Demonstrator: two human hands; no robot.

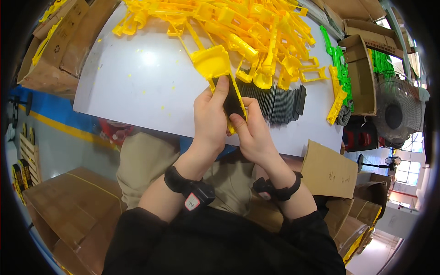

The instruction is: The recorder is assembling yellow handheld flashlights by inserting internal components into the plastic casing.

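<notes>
Both hands hold one yellow plastic frame part (210,62) over the near edge of the white table. A flat black plate (233,101) lies inside the frame's lower section. My left hand (211,114) grips the frame's left side, its thumb pressed on the plate's upper end. My right hand (255,133) is closed round the lower right side, the thumb on the plate's lower end. Just right of the hands, a row of thin black plates (279,104) stands packed together on the table. Behind them rises a large heap of yellow plastic parts (247,32).
The white table (137,85) has small yellow crumbs on it. Green plastic parts (340,64) and a single yellow part (337,98) lie at its right edge. Cardboard boxes (73,201) stand around, with an open carton (330,169) near my right arm and a fan (395,110) beyond.
</notes>
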